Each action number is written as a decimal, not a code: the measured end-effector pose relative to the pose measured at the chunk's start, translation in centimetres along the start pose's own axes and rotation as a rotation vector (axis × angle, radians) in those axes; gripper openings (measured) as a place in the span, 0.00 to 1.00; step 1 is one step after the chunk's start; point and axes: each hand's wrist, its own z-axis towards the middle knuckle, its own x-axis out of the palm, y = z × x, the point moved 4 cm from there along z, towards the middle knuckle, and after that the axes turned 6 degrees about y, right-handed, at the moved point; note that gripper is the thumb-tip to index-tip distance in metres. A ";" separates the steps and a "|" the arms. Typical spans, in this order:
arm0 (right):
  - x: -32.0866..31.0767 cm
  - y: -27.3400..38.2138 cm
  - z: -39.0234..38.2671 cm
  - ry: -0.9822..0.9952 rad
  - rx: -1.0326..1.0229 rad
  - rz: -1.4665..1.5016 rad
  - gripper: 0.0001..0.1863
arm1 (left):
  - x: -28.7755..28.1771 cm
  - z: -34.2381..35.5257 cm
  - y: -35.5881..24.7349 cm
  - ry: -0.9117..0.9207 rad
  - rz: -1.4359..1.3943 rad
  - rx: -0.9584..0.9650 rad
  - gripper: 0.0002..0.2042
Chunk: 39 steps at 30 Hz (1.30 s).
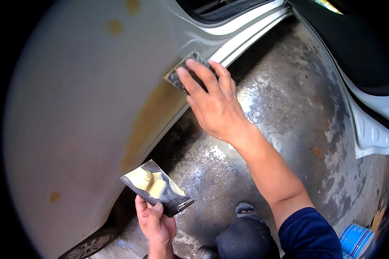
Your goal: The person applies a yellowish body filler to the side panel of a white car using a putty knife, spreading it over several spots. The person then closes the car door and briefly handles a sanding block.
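Note:
Low in the view, my left hand [155, 222] grips a dark flat plate [170, 206] by its near edge, thumb on top. A mound of pale yellow filler paste [153, 183] sits on that plate. Farther up, my right hand [214, 97] presses a dark, speckled spreader [176, 80] with spread fingers against the lower edge of a grey car body panel [82, 99]. Below the spreader, a long smear of tan filler [149, 116] runs along the panel's edge. Smaller tan spots [115, 26] mark the panel elsewhere.
An open car door [367, 116] stands at the right, beyond the white door sill [246, 41]. The floor [289, 108] is stained concrete. A blue bucket [356, 240] is at the lower right, and a car wheel [90, 247] at the lower left. My knee and sandalled feet are below.

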 end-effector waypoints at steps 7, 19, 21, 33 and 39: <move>3.5 1.0 -1.8 0.121 0.081 -0.020 0.28 | -1.6 -0.6 0.3 -0.066 -0.024 -0.022 0.27; 2.7 0.0 -5.0 0.071 0.116 0.060 0.27 | -1.6 -0.6 0.8 -0.044 0.045 -0.021 0.26; 0.7 -0.2 -2.1 0.016 0.060 0.012 0.26 | -1.6 -0.7 1.0 -0.049 0.025 -0.023 0.26; 4.3 -2.7 -3.6 0.056 0.025 0.024 0.27 | -2.0 -0.6 1.1 -0.041 0.033 -0.014 0.25; 4.8 -3.7 -5.7 0.180 0.080 0.023 0.26 | -0.5 -0.4 0.6 -0.022 0.050 -0.003 0.26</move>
